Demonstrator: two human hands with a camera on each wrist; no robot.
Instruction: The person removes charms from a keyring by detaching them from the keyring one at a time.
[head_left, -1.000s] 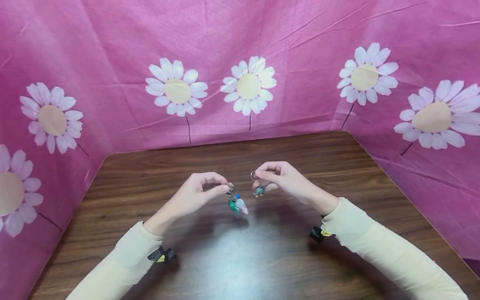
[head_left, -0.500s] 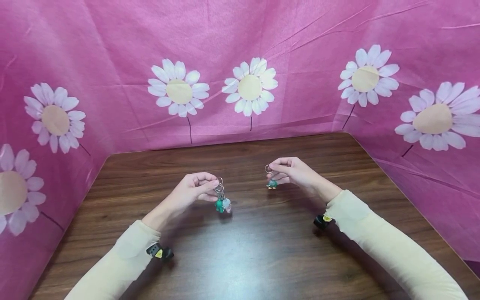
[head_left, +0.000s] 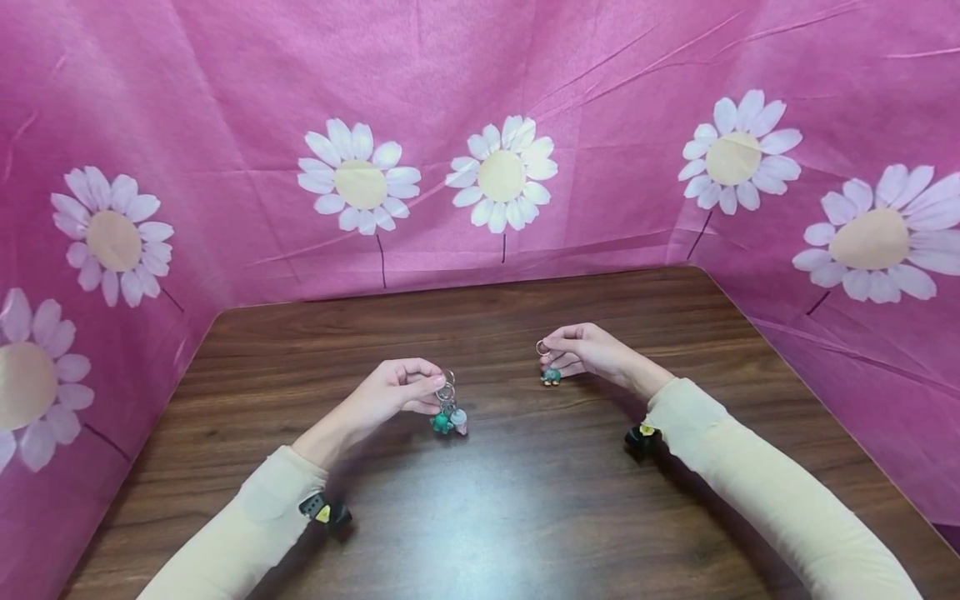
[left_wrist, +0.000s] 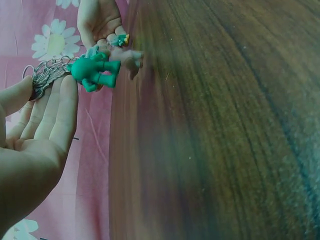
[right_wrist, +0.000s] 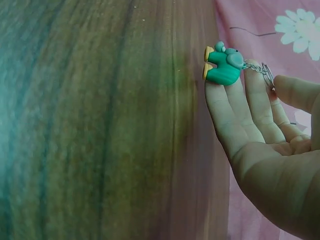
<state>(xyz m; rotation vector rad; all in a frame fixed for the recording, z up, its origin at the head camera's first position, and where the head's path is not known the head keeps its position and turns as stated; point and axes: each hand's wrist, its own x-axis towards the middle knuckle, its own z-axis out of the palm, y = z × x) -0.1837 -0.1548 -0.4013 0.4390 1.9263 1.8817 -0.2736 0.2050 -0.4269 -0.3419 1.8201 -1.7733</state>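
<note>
My left hand (head_left: 386,394) pinches the metal rings of a bunch of keychains between thumb and fingers. From it dangle a green figure (left_wrist: 92,72) with stubby limbs and a pale white-and-pink figure (head_left: 459,422), side by side over the table. Farther right, my right hand (head_left: 598,354) holds a single keychain by its ring (right_wrist: 268,76). A small green elephant (right_wrist: 225,67) with yellow feet hangs there on a short chain, against the fingers in the right wrist view. The two hands are apart, with bare wood between them.
Both hands are above a dark wood-grain table (head_left: 480,517). Pink cloth (head_left: 247,100) with large white daisies walls it at the back and both sides. Black wrist cameras (head_left: 639,442) sit under the cream sleeves (head_left: 750,458).
My hands were close together a second ago and have drawn apart, mostly the right one moving right. The left keychains swung from tilted to hanging down. Lately both hands have dipped slightly.
</note>
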